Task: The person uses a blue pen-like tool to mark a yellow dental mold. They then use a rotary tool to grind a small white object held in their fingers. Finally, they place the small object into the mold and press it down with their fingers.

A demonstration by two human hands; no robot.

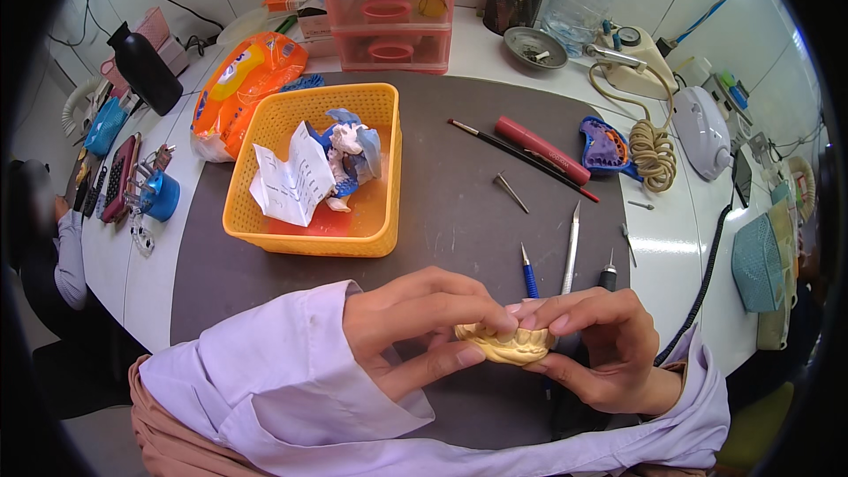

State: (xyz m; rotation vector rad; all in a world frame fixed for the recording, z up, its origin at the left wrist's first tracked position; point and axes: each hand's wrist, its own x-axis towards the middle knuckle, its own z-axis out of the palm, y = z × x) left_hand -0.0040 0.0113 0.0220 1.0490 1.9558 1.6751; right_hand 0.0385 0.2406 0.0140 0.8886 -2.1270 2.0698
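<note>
Between my two hands is a yellow plaster dental cast (508, 346) with a row of moulded teeth, held above the near part of the grey mat. My left hand (433, 322) pinches its left side, thumb below and fingertips on the teeth. From the right, my right hand (609, 344) grips the cast the same way, its fingers meeting the left ones on top. Just beyond the right hand lie a blue-handled pointed tool (529, 276), a silver scalpel-like knife (571, 249) and a black-handled pointed tool (608, 276). Fingers cover part of the cast.
A yellow basket (389, 168) holds folded paper and a blue-and-white impression. Farther right lie a thin brush (521, 159), a pink tube (541, 150), a bur (511, 193) and a blue impression tray (605, 147). Pink drawers (386, 49) stand behind; another person's sleeve (70, 256) shows left.
</note>
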